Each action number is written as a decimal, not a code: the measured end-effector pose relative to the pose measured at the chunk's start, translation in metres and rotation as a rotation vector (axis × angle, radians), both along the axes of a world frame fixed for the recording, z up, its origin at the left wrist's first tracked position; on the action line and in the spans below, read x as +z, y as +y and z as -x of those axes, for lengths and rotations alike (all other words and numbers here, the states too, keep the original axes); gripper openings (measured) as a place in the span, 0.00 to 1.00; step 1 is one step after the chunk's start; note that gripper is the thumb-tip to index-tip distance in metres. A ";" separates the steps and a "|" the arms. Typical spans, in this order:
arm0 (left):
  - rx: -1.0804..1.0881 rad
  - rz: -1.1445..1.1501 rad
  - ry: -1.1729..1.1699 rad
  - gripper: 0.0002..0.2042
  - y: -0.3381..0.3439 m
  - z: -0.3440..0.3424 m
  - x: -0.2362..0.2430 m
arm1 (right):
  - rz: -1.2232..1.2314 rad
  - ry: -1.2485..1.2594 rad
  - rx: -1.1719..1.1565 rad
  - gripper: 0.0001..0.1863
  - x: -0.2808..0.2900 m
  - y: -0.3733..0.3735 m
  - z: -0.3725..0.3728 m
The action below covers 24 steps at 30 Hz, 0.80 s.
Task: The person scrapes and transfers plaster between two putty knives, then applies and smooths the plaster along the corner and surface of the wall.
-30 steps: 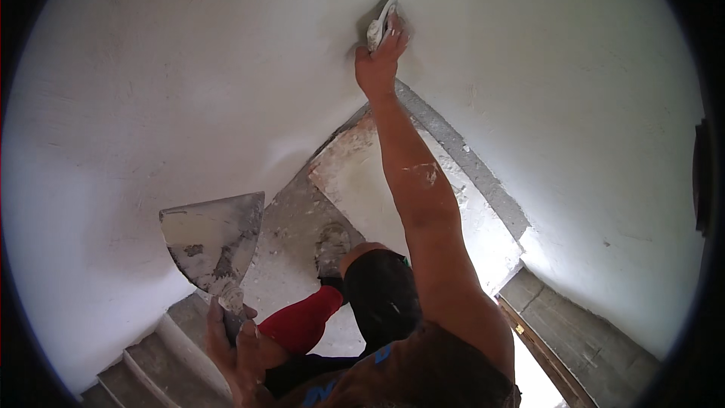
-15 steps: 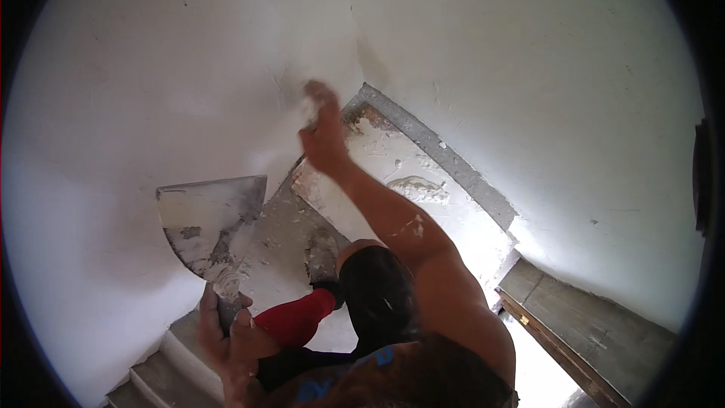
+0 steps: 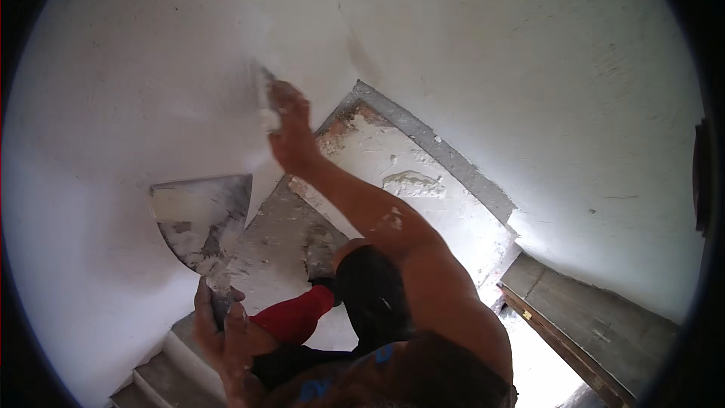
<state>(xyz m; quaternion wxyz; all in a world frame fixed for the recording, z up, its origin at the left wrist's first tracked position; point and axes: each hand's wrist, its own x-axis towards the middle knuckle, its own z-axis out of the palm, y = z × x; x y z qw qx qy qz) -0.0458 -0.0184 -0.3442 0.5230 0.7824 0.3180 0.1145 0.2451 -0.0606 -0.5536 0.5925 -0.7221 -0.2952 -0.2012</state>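
In my left hand [image 3: 217,332], low on the left, is the handle of a wide putty knife [image 3: 202,211]; my fingers are wrapped round it. Its broad, plaster-smeared blade points up and away, close to the left wall [image 3: 98,136]. My right arm stretches forward, and my right hand [image 3: 293,136] grips a flat scraper [image 3: 264,94] against that wall, left of the corner. The scraper shows nearly edge-on and smeared by motion, with whitish plaster by it, so its full shape is hidden.
A white plaster-covered board [image 3: 453,215] with a lump of plaster [image 3: 414,183] lies in the corner on a grey landing [image 3: 276,234]. Concrete steps [image 3: 170,378] descend at lower left. A grey ledge with a wooden edge [image 3: 563,347] is at lower right. My knee [image 3: 370,287] is bent beneath me.
My right hand has moved left along the wall with the scraper, away from the corner. My left hand and the putty knife have shifted slightly left in the view.
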 end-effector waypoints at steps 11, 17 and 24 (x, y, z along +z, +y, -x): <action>-0.026 -0.182 0.056 0.30 0.009 0.015 -0.014 | -0.015 0.023 -0.533 0.38 -0.074 -0.015 -0.105; -0.002 -0.202 0.107 0.30 0.021 0.019 -0.007 | -0.212 0.640 0.059 0.37 -0.106 0.004 0.034; 0.174 -0.207 0.085 0.30 0.008 0.025 -0.012 | -0.757 1.301 -0.290 0.13 -0.192 -0.068 -0.063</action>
